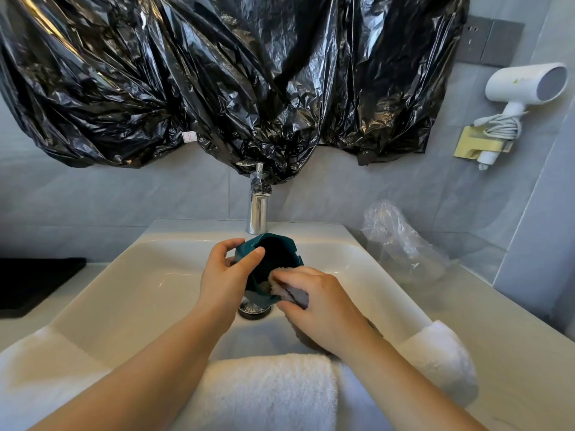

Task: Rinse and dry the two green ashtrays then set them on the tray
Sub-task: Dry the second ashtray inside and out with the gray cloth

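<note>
Head view: faceted green ashtray (273,253), fuzzy cloth (287,286)

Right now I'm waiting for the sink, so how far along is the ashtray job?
Nothing looks finished. In hand: the left hand holds a dark green faceted ashtray over the white basin, while the right hand rubs a small grey-beige cloth inside it. No water runs from the chrome tap. The second ashtray isn't visible, and the black tray shows none.
</note>
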